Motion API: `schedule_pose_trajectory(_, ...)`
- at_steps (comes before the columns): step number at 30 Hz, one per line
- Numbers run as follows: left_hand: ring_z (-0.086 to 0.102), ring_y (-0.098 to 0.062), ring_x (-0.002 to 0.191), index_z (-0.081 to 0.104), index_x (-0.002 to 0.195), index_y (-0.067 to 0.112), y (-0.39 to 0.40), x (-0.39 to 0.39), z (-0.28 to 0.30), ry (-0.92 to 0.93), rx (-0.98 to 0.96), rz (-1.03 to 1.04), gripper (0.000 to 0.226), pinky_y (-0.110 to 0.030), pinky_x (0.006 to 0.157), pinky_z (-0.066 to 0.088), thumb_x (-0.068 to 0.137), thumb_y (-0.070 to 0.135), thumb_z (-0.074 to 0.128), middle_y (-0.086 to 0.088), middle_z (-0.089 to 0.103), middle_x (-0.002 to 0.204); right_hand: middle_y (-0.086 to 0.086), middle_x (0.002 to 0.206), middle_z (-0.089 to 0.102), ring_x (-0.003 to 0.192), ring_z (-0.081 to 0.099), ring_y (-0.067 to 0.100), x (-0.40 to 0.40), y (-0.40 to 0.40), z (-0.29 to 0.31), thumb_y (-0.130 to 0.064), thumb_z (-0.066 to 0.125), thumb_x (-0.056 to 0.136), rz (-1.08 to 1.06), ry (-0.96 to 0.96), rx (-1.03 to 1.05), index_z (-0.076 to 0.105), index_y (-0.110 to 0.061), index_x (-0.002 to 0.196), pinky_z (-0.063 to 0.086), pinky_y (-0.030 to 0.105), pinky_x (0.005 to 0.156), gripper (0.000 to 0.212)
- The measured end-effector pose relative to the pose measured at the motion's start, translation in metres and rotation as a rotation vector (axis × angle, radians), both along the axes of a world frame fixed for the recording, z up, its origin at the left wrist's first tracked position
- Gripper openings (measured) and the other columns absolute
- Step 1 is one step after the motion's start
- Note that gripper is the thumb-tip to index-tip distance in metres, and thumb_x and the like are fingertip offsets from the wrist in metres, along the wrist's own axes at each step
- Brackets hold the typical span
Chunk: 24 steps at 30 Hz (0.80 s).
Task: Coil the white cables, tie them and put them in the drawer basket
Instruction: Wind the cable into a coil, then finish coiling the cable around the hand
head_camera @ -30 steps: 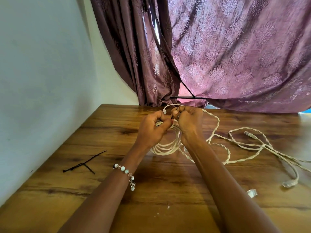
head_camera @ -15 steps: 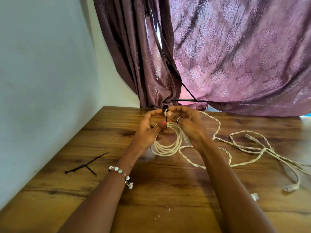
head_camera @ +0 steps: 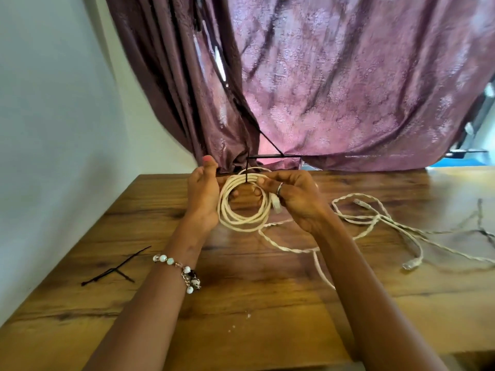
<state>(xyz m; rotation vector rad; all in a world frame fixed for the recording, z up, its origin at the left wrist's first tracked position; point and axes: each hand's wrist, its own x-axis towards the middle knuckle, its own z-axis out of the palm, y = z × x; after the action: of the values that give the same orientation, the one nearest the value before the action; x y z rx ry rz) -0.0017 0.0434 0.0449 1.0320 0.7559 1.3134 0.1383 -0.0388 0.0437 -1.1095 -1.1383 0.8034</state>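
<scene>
Both hands, left (head_camera: 202, 194) and right (head_camera: 292, 194), grip the coil (head_camera: 242, 207) beside its tie (head_camera: 247, 167). Slack there could unravel it.

The loose cables (head_camera: 388, 223) run off the right edge, blurred there. Both forearms are cut off at the bottom edge.

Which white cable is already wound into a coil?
The coil held up between the left hand and right hand, with a black tie at its top. The other cable lies loose on the table, twisted and sprawling.
</scene>
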Motion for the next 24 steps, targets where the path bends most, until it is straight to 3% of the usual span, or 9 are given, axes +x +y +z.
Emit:
schedule_pose_trajectory(3,0.062,-0.012,0.051,0.058,0.092,0.012,-0.022,0.027,0.014,-0.018,-0.06,-0.074,0.041,-0.028,0.052,0.052,0.1,0.046,0.037,-0.006,0.066,0.07,0.012,0.067,0.069,0.051,0.06,0.016,0.024,-0.033,0.01,-0.007,0.067,0.083,-0.115,0.126,0.026,0.072,0.005,0.091,0.052,0.026,0.054,0.015)
schedule_pose_trajectory(6,0.061,-0.008,0.045,0.061,0.083,0.013,-0.052,0.066,0.019,-0.031,-0.042,-0.177,0.041,-0.02,0.044,0.048,0.101,0.042,0.038,0.002,0.068,0.058,0.014,0.066,0.068,0.048,0.059,0.018,0.061,-0.08,0.019,-0.009,0.066,0.086,-0.24,0.239,0.048,0.072,0.005,0.087,0.051,0.026,0.05,0.016)
schedule_pose_trajectory(9,0.062,-0.009,0.044,0.061,0.083,0.009,-0.087,0.109,0.018,-0.009,-0.009,-0.351,0.033,-0.017,0.042,0.048,0.101,0.028,0.042,0.0,0.069,0.058,0.013,0.065,0.069,0.05,0.062,0.018,0.099,-0.132,0.024,-0.009,0.066,0.085,-0.404,0.312,0.066,0.073,0.001,0.078,0.054,0.028,0.052,0.015)
schedule_pose_trajectory(13,0.061,-0.008,0.042,0.061,0.083,0.007,-0.136,0.175,0.012,0.065,0.011,-0.571,0.02,-0.017,0.04,0.048,0.096,0.009,0.045,-0.002,0.067,0.059,0.013,0.069,0.067,0.058,0.063,0.019,0.154,-0.208,0.024,-0.01,0.069,0.082,-0.678,0.377,-0.002,0.071,0.001,0.086,0.055,0.03,0.059,0.012)
schedule_pose_trajectory(17,0.057,-0.005,0.037,0.06,0.075,0.009,-0.171,0.23,-0.001,0.149,0.076,-0.652,0.024,-0.015,0.038,0.045,0.095,0.007,0.047,0.003,0.064,0.048,0.01,0.065,0.055,0.041,0.048,0.01,0.212,-0.267,0.002,-0.008,0.065,0.084,-0.949,0.449,-0.063,0.068,-0.003,0.086,0.041,0.019,0.041,0.007)
schedule_pose_trajectory(20,0.059,-0.009,0.041,0.064,0.074,0.009,-0.188,0.263,-0.018,0.219,0.118,-0.679,0.024,-0.016,0.04,0.046,0.095,0.009,0.051,0.001,0.066,0.053,0.007,0.06,0.05,0.033,0.04,0.009,0.256,-0.287,-0.023,-0.012,0.063,0.084,-1.205,0.498,-0.1,0.067,-0.001,0.096,0.037,0.019,0.039,0.017)
schedule_pose_trajectory(22,0.059,-0.011,0.043,0.064,0.073,0.01,-0.196,0.278,-0.029,0.273,0.148,-0.698,0.025,-0.019,0.043,0.047,0.094,0.011,0.052,-0.005,0.067,0.061,0.009,0.06,0.055,0.036,0.044,0.012,0.283,-0.29,-0.041,-0.015,0.069,0.08,-1.318,0.5,-0.108,0.069,-0.002,0.088,0.04,0.022,0.04,0.015)
schedule_pose_trajectory(24,0.059,-0.011,0.043,0.065,0.071,0.011,-0.2,0.291,-0.037,0.319,0.203,-0.709,0.025,-0.023,0.047,0.048,0.093,0.01,0.052,-0.006,0.068,0.065,0.011,0.068,0.066,0.047,0.059,0.016,0.328,-0.292,-0.069,-0.033,0.076,0.067,-1.425,0.453,-0.157,0.069,-0.008,0.083,0.052,0.028,0.047,0.031)
